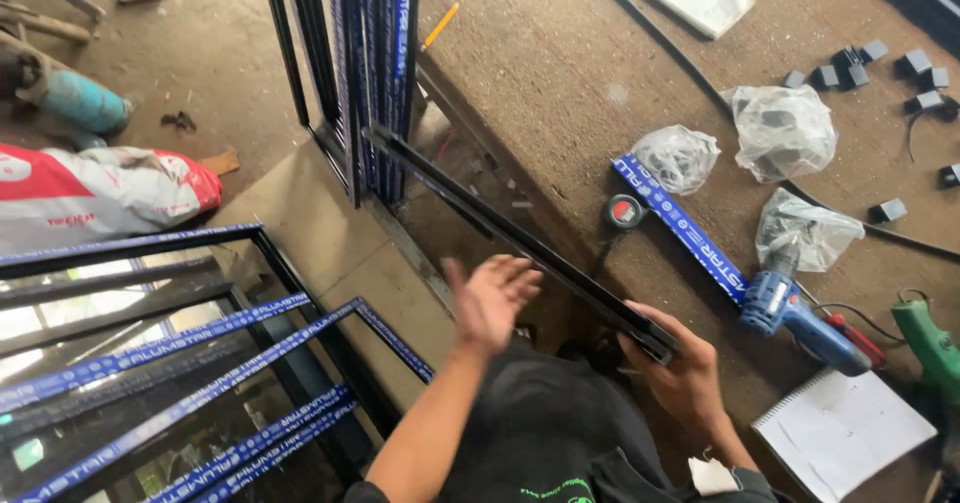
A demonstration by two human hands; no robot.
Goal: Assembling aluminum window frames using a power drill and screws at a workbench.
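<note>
While right hand (680,363) grips long black metal bar (520,238) end, left hand (490,298) hovers open, fingers spread.

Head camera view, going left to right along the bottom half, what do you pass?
Stacked dark frames with blue tape → left hand, open → right hand gripping the end of a long black bar → blue drill → spiral notebook → green tool.

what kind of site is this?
Likely an aluminium window or door frame workshop. The right hand grips a long black frame bar; taped black frames stand stacked against the workbench, where a blue power drill lies. The left hand is open, holding nothing.
</note>
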